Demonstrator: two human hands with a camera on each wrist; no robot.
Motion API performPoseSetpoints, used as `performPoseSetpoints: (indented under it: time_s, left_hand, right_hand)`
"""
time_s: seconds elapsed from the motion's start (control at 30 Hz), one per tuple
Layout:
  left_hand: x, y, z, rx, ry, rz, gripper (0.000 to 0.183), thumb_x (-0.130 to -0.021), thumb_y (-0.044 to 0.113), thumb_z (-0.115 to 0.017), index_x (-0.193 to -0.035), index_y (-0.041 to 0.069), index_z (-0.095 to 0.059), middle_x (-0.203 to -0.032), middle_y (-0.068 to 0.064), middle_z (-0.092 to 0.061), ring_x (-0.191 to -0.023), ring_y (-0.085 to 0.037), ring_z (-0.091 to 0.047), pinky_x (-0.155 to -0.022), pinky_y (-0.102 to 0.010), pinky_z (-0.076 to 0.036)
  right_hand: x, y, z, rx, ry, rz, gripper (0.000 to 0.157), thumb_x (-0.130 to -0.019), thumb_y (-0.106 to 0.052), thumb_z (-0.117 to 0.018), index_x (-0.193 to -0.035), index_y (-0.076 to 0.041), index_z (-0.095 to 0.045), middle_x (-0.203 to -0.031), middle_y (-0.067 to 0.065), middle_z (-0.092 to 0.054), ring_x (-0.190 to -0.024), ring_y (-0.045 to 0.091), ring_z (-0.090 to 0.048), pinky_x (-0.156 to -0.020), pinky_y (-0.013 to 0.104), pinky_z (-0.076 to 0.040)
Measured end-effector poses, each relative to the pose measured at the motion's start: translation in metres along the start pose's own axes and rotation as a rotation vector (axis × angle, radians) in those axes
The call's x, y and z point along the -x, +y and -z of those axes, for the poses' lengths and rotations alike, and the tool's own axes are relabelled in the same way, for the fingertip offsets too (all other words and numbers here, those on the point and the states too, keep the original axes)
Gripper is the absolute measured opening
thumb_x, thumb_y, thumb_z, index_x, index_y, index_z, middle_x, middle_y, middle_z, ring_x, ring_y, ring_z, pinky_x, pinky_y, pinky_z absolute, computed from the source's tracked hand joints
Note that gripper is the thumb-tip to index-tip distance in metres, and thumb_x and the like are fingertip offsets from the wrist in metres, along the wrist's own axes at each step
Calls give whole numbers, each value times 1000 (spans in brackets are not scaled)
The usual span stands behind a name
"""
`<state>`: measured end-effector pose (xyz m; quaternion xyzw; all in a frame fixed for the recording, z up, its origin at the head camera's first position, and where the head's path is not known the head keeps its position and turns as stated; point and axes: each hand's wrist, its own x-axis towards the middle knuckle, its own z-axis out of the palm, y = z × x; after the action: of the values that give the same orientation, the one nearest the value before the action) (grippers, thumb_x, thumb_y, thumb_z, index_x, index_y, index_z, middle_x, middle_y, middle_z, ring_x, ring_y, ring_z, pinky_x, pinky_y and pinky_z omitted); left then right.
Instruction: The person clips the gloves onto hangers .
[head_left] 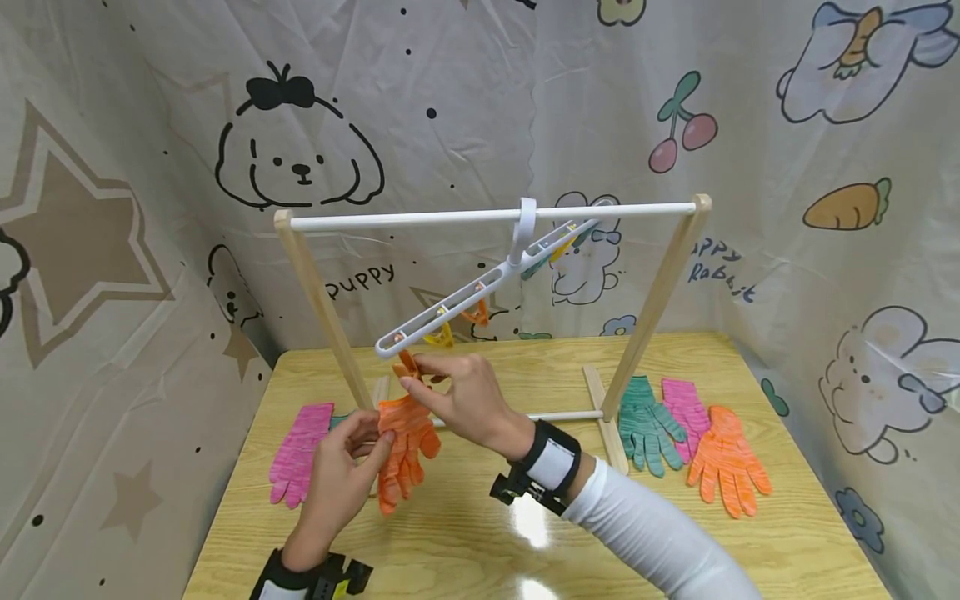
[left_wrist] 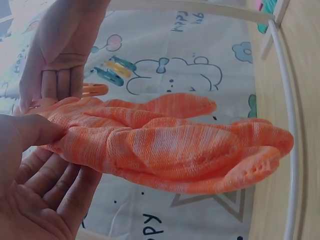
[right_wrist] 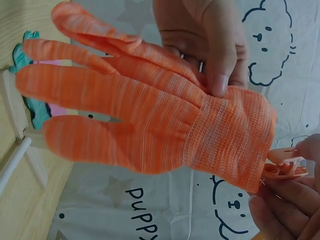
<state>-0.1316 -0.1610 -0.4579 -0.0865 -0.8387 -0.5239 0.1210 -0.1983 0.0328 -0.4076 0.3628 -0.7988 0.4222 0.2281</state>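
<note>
An orange knit glove (head_left: 405, 446) hangs fingers down below the left end of a white clip hanger (head_left: 457, 307). My left hand (head_left: 341, 467) pinches the glove near its cuff, thumb on one face and fingers behind. With thumb and fingers, my right hand (head_left: 472, 400) squeezes an orange clothespin (right_wrist: 287, 165) at the hanger's left end. The pin's tip meets the cuff's edge in the right wrist view. Yellow (head_left: 440, 335) and orange (head_left: 477, 313) clothespins dangle further along the hanger, which slopes down to the left.
The hanger hooks over the white rod (head_left: 405, 220) of a wooden-legged stand (head_left: 652, 308). Right of it lie green (head_left: 648, 425), pink (head_left: 686, 412) and orange (head_left: 727, 462) gloves. On the left lies another pink glove (head_left: 302, 450), with a green one partly hidden.
</note>
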Motion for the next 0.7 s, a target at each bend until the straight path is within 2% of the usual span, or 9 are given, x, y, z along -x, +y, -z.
performPoseSetpoints:
  time_s: [0.23, 0.47, 0.7]
  left_hand:
    - [-3, -4, 0, 90, -21, -40, 17, -97, 2, -63, -114, -1, -66, -103, -17, -75, -91, 3, -67, -76, -17, -58]
    - [-8, -6, -1, 147, -60, -70, 23, -100, 1, -58, -121, -2, -65, -110, -20, -73, -96, 2, -67, -78, -18, -58]
    - [-15, -4, -5, 209, -94, -63, 24, -102, 2, -56, -123, -5, -64, -110, -24, -71, -95, 0, -68, -76, -21, -59]
  right_hand:
    - [-3, -2, 1, -102, -1, -58, 20, -95, -15, -68, -109, -4, -77, -99, 9, -80, -83, 17, -77, -72, 22, -61]
    - [-5, -4, 1, -204, -17, -112, 23, -97, -15, -66, -113, -2, -76, -104, 12, -79, -86, 18, -77, -74, 16, -58]
    - [-6, -3, 0, -234, -20, -125, 23, -97, -14, -66, -114, -2, -75, -104, 12, -79, -85, 16, -76, -74, 16, -58]
